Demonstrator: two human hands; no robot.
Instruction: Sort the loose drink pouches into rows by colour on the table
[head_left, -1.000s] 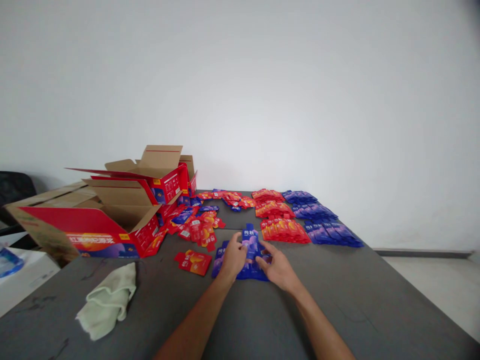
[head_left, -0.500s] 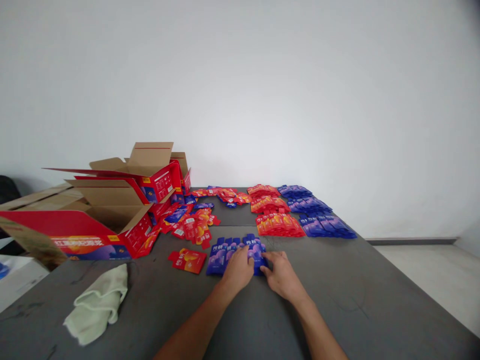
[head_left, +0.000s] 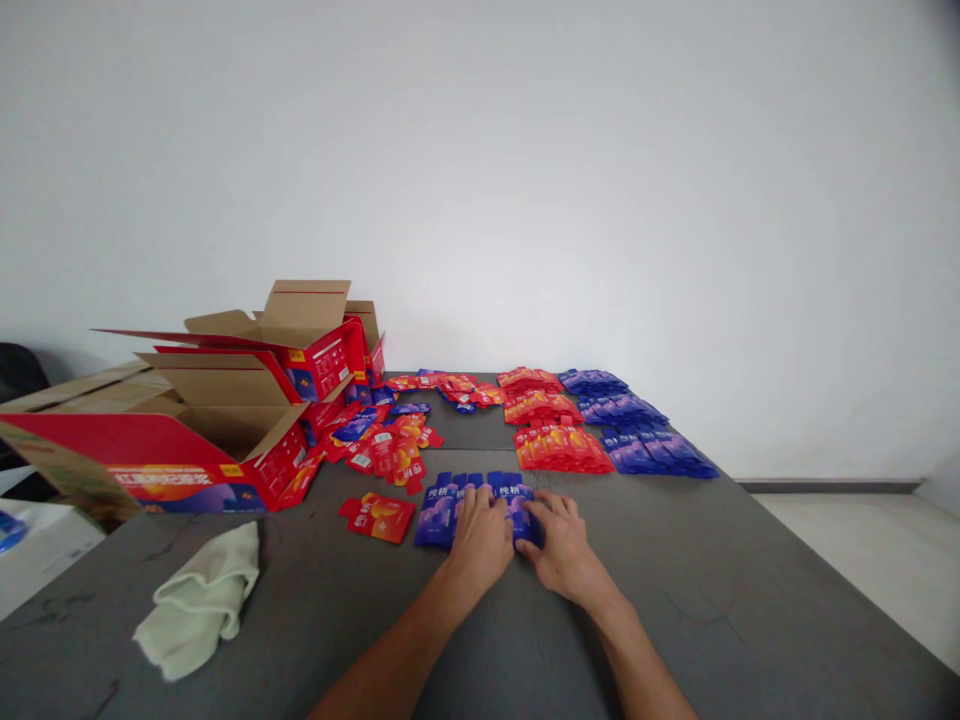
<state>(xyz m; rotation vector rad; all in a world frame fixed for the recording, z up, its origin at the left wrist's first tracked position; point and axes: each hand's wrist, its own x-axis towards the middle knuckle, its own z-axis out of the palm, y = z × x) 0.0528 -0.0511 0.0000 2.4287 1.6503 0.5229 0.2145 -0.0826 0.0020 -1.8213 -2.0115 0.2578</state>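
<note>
Several blue pouches (head_left: 436, 512) with pale lettering and purple fruit pictures lie overlapping in a row on the dark table. My left hand (head_left: 481, 538) rests over the middle of this row, its fingers stretched out on the pouches and covering part of them. At the right end, my right hand (head_left: 562, 548) touches the edge of the last blue pouch (head_left: 516, 490), with thumb and fingers apart. Just left of the row lies a red pouch (head_left: 380, 518) with orange fruit on it, untouched by either hand.
Open red cartons (head_left: 195, 480) stand at the left. Loose red and blue pouches (head_left: 390, 450) are scattered beside them. Overlapping rows of red pouches (head_left: 562, 448) and blue pouches (head_left: 660, 452) lie further back on the right. A pale green cloth (head_left: 202, 600) sits on the table (head_left: 750, 600) at front left.
My left hand has shifted slightly right and flattened its fingers across the pouches. The rightmost blue pouch now lies lower, level with the row. My right hand stays at its edge.
</note>
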